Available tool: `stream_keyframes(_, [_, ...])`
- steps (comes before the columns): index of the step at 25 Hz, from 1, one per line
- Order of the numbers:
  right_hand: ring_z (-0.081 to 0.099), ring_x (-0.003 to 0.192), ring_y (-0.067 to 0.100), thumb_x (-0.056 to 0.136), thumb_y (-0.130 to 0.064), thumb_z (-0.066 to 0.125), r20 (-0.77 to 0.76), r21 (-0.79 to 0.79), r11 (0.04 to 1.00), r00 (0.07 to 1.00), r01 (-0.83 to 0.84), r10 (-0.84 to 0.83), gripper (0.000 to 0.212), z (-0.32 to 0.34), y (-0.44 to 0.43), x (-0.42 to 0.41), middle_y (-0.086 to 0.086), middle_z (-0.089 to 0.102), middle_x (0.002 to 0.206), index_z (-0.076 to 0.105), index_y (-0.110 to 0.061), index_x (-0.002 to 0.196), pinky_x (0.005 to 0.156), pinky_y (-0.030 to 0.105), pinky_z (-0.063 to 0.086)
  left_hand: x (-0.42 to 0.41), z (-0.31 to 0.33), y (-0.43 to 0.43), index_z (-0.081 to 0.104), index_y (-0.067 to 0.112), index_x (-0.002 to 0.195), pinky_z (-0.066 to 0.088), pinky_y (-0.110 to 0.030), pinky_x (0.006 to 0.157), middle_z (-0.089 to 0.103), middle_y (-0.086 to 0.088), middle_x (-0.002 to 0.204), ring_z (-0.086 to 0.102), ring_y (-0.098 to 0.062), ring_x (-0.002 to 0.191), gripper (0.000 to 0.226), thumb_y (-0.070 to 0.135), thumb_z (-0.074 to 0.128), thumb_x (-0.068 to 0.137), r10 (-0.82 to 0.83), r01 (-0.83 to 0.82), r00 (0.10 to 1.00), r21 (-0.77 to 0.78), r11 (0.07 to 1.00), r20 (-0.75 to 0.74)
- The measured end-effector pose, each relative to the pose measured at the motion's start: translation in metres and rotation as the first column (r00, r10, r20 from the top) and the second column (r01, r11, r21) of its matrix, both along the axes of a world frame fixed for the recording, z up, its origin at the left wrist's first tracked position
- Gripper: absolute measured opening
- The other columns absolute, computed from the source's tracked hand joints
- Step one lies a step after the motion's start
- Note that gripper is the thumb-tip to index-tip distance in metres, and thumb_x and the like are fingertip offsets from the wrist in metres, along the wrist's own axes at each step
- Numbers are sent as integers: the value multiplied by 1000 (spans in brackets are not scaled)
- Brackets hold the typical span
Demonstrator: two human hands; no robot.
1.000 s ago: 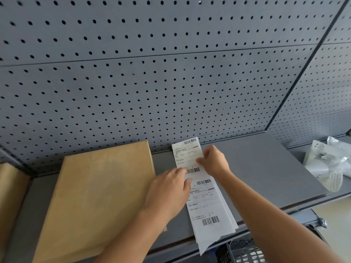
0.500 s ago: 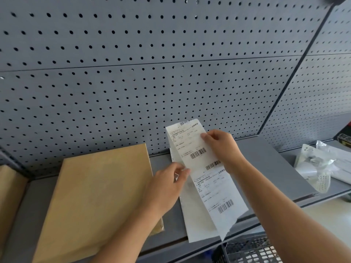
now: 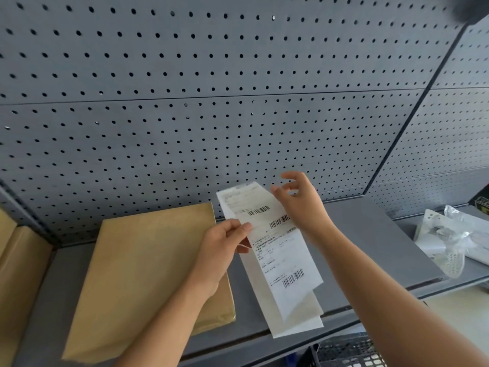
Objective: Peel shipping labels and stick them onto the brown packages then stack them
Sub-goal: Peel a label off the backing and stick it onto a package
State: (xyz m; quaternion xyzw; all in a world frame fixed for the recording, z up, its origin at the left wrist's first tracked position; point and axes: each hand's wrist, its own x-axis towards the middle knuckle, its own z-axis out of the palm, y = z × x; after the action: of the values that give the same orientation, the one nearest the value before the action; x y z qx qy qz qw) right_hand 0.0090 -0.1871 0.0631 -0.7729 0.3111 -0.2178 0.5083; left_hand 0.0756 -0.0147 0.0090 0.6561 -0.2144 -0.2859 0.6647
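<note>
On the left a brown package [image 3: 148,282] lies flat and bare on the shelf [image 3: 370,234], no label yet. The left hand [image 3: 222,247] pinches the label sheet [image 3: 285,260], which has been lifted off the shelf since a second ago, its backing now hanging free below. The right hand [image 3: 301,205] has let go of the top edge, fingers spread, so I'd guess peeling comes next.

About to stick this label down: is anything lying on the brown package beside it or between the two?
Nothing visible lies on the brown package. Its top face is bare. The left hand, pinching the shipping label, and its forearm hang over the package's right edge. The right hand is at the label's top edge.
</note>
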Motion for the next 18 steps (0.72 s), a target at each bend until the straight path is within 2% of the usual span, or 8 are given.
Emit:
stream_keyframes(2, [62,100,9,96,-33,63,-21,-209,972,994,-106,104,33,-7,2,-6,-9,55,118,56,-31,128,78,28,55,1,-1,0,74,2,102,56,-47,86,79,-15,97,70,-23,85,20,18,62,99,16,-17,999,-16,1000,-27])
stream_keyframes(4, [52,113,11,94,-33,66,-78,-443,859,965,-257,249,29,-16,4,-14,-12,53,121,64,-32,123,95,27,45,2,-1,-1,74,1,101,56,-52,88,78,-19,98,69,-25,84,22,19,63,99,26,-27,999,-33,999,-45])
stream_keyframes(7, [48,115,13,90,-40,68,-150,-598,683,896,-420,419,27,-26,8,-25,-14,60,116,70,-32,115,101,31,40,3,-2,-1,77,4,101,55,-56,89,77,-21,97,68,-29,84,22,21,62,99,33,-37,998,-66,997,-61])
stream_keyframes(10, [51,107,16,87,-46,64,-146,-722,584,907,-371,395,31,-31,10,-27,-11,63,110,71,-30,112,98,36,44,4,-2,-2,78,3,100,56,-54,89,78,-22,96,70,-32,85,26,23,63,98,25,-32,996,-78,996,-91])
stream_keyframes(13, [54,99,21,88,-38,68,-80,-801,530,928,-277,364,23,-35,13,-26,-7,64,102,72,-25,107,91,37,48,7,-1,-2,80,3,101,57,-47,86,79,-19,96,71,-25,81,28,26,64,98,14,-25,990,-72,997,-143])
stream_keyframes(16, [54,94,22,88,-27,75,-24,-857,475,937,-199,350,15,-38,16,-25,-3,63,97,75,-21,102,96,39,47,10,3,-4,81,6,97,57,-37,78,79,-13,90,70,-17,73,22,23,67,96,23,-36,976,-56,998,-218])
stream_keyframes(18, [56,91,24,87,-24,77,3,-881,446,942,-156,336,13,-39,17,-26,-1,63,94,76,-20,100,92,38,48,12,4,-6,81,8,90,56,-32,73,79,-8,85,69,-16,71,19,23,70,94,36,-46,971,-36,998,-236])
